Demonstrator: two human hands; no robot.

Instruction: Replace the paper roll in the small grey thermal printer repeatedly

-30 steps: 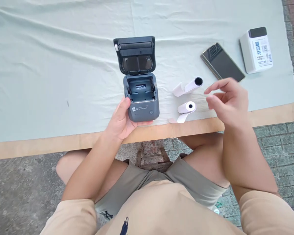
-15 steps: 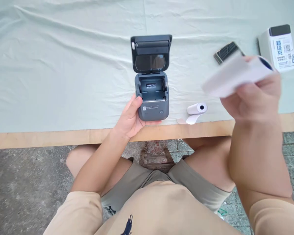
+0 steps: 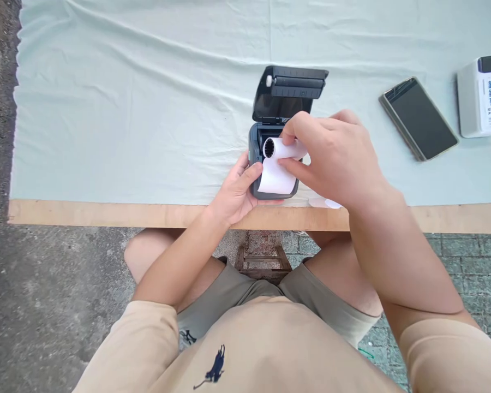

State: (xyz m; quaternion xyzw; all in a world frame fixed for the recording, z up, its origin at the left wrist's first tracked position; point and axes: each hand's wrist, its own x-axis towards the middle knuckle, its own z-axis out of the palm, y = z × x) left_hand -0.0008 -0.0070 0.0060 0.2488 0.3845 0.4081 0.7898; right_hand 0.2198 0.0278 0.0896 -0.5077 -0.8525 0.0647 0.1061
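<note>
As the half-curled left hand cradles the open printer, the right hand pinches a paper roll over it, best kept level, loose end free.

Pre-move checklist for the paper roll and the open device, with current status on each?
1. Lid raised: ok, standing open behind the device.
2. Left grip on the device: ok, thumb at its side, fingers beneath.
3. Right grip on the paper roll: ok, pinched between thumb and finger.
4. Roll fully seated: cannot tell, its far end is hidden.
5. Paper tail off the front: not ok, hanging over it.
6. Phone apart from both grips: ok.
</note>
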